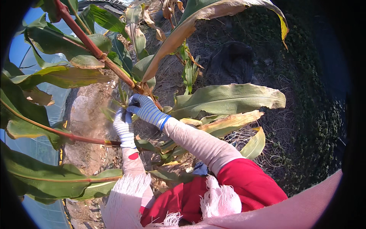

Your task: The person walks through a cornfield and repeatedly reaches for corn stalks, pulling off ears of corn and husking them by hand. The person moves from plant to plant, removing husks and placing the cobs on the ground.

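My left hand (124, 127), in a white glove with blue stripes, is closed around the lower part of a thin green side shoot (123, 93). My right hand (148, 109), in a matching glove, presses close beside it. Its fingers curl in at the same shoot, right against the reddish-brown stalk (118, 68) of a tall maize-like plant. The exact grip is hidden by the gloves, and the shoot's leaf tips look blurred. A broad, partly dried leaf (228, 98) spreads to the right of my right wrist.
Another red stalk (91, 139) crosses by my left wrist. A long withered leaf (171, 43) arches above my hands. Plastic sheeting (48, 114) runs along the left. A dark sack-like heap (231, 63) lies on the dry ground. A white-fringed pink cloth (223, 200) hangs below.
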A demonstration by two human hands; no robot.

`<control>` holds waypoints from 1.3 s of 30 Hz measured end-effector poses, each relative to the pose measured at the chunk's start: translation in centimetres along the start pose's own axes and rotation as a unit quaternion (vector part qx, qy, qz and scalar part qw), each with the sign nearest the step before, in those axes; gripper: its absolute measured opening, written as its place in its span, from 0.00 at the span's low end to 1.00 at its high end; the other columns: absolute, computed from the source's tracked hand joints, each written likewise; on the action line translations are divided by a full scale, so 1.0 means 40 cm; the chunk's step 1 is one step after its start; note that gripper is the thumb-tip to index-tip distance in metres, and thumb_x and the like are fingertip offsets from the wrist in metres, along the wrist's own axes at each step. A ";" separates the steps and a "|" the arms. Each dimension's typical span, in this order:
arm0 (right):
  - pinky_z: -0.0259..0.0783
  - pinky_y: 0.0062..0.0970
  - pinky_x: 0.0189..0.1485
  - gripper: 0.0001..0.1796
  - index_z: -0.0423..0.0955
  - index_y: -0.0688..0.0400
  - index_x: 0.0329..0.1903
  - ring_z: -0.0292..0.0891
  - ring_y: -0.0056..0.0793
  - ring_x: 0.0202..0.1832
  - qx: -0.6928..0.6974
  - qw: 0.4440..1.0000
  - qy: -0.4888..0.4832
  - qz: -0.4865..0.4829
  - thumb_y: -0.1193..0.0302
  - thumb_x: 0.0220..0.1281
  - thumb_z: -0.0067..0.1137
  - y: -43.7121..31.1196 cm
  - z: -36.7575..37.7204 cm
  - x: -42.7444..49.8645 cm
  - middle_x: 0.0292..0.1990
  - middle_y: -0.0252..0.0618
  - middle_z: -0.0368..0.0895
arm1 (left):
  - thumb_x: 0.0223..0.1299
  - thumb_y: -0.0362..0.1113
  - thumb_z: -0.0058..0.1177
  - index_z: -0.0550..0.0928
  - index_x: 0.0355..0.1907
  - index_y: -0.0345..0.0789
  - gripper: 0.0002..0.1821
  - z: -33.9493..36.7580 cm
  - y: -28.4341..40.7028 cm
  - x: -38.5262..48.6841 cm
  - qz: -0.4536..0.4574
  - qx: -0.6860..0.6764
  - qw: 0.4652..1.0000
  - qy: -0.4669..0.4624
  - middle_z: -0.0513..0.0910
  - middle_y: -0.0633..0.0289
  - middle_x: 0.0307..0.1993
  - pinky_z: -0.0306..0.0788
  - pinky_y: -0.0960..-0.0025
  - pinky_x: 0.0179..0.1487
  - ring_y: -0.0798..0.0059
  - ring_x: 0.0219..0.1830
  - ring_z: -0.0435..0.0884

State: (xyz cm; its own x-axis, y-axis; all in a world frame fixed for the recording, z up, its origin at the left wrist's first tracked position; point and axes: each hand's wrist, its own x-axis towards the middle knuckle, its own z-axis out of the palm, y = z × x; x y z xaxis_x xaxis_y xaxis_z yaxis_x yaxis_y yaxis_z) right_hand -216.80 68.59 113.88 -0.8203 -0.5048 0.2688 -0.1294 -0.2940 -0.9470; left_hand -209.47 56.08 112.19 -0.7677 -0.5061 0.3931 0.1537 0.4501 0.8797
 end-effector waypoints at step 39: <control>0.67 0.41 0.43 0.10 0.70 0.61 0.36 0.71 0.51 0.38 -0.293 0.932 -0.002 -0.213 0.72 0.52 0.58 -0.038 -0.005 -0.061 0.34 0.50 0.73 | 0.69 0.46 0.33 0.74 0.48 0.39 0.18 0.027 -0.207 0.061 -0.269 -0.615 0.736 -0.089 0.76 0.60 0.45 0.67 0.65 0.52 0.68 0.45 0.73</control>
State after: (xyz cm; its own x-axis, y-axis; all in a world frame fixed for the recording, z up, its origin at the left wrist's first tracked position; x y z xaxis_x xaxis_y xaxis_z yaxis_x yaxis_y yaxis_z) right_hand -214.70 70.42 114.63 -0.6227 -0.4467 0.6424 -0.7265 0.0249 -0.6868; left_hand -213.26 51.90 105.56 -0.9758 -0.2138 -0.0454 0.1603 -0.8413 0.5163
